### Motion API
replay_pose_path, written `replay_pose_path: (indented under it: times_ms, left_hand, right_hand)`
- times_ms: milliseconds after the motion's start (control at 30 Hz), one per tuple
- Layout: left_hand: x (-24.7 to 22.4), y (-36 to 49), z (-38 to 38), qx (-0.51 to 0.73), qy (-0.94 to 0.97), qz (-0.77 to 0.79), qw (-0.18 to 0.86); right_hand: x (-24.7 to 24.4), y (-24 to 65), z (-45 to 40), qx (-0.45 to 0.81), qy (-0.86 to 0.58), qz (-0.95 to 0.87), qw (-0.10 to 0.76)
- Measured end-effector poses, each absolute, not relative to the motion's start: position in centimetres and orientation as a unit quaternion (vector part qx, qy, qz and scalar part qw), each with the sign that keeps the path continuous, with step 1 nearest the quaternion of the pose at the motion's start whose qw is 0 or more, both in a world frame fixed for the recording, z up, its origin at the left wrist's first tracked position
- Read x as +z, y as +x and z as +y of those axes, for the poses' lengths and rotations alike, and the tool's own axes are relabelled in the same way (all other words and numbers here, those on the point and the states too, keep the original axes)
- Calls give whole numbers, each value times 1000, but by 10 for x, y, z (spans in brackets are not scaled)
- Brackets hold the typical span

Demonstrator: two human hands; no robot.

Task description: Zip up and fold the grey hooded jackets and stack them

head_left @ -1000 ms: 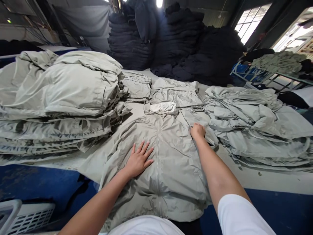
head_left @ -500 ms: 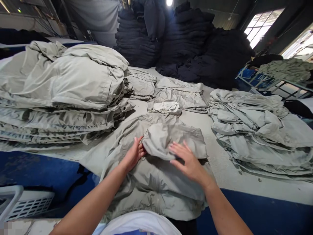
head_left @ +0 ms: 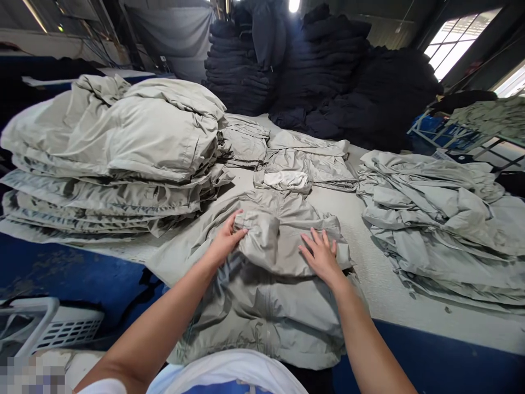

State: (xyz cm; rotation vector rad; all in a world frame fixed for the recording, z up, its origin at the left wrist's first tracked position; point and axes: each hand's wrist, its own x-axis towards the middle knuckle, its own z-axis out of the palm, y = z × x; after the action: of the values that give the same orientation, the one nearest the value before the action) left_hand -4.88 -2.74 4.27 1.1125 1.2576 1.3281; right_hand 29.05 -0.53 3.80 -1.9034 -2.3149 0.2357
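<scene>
In front of me a light grey jacket lies spread on the table, its lower part hanging over the near edge. One sleeve is laid across its body. My left hand grips the cuff end of that sleeve, thumb on top and fingers behind the cloth. My right hand rests flat on the right part of the sleeve, fingers spread. The jacket's collar, with a paler lining, points away from me.
A tall pile of grey garments stands at left, a lower pile at right. Folded grey garments lie beyond the collar. Dark clothing stacks rise behind the white table. A white plastic basket is at lower left.
My left hand has moved up slightly and closed on the sleeve's cuff end. My right hand has shifted right along the sleeve, which now lies flatter. The view has turned slightly left.
</scene>
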Motion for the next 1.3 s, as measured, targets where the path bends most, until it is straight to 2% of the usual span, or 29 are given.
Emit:
replay_pose_path:
  times_ms: [67, 167, 233, 300, 400, 500, 700, 900, 1067, 1300]
  left_hand:
    - [46, -64, -12, 525, 507, 600, 328]
    - [47, -79, 2, 413, 591, 676, 151]
    - [42, -73, 3, 363, 654, 658, 82]
    - [33, -57, -1, 314, 718, 619, 44]
    - [14, -27, -5, 208, 788, 579, 20]
    - [-1, -13, -3, 153, 803, 576, 34]
    - [3, -33, -12, 139, 809, 568, 57]
    - [22, -105, -29, 186, 750, 634, 17]
    - [36, -162, -30, 90, 696, 712, 11]
    - [38, -153, -46, 26, 672, 740, -3]
  right_hand:
    - [34, 290, 0, 68, -696, -715, 15]
    - [36, 287, 5, 69, -740, -668, -32]
    - [39, 279, 6, 53, -733, -678, -22]
    - [38, 265, 7, 10, -689, -724, 30]
    - [29, 243, 9, -31, -610, -788, 70]
    - [16, 232, 13, -5, -602, -798, 30]
    - [9, 236, 18, -18, -606, -795, 20]
    - [9, 235, 21, -12, -604, -796, 21]
    - [14, 235, 25, 20, -613, -790, 3]
    - [24, 232, 24, 63, -623, -779, 2]
